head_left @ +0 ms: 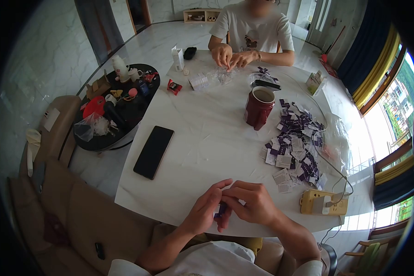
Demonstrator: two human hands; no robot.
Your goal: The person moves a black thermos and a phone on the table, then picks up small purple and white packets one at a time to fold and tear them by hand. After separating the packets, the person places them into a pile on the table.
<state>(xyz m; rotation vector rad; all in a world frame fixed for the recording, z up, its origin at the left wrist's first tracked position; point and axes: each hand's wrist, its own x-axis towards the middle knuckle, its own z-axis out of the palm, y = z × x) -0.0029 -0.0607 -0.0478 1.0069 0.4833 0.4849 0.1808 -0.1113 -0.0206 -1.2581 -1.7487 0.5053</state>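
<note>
My left hand and my right hand meet at the near edge of the white table. Between them a small purple and white card shows, mostly covered by fingers. My left hand is closed around the card's side, and the fingertips of my right hand press against it from the right. A large heap of similar purple and white cards lies to the right, beyond my right hand. Which finger pinches the card is partly hidden.
A black phone lies at left, a dark red mug stands further back. A yellow power strip with cables sits at right. Across the table a person handles clear plastic. A cluttered black side table stands left.
</note>
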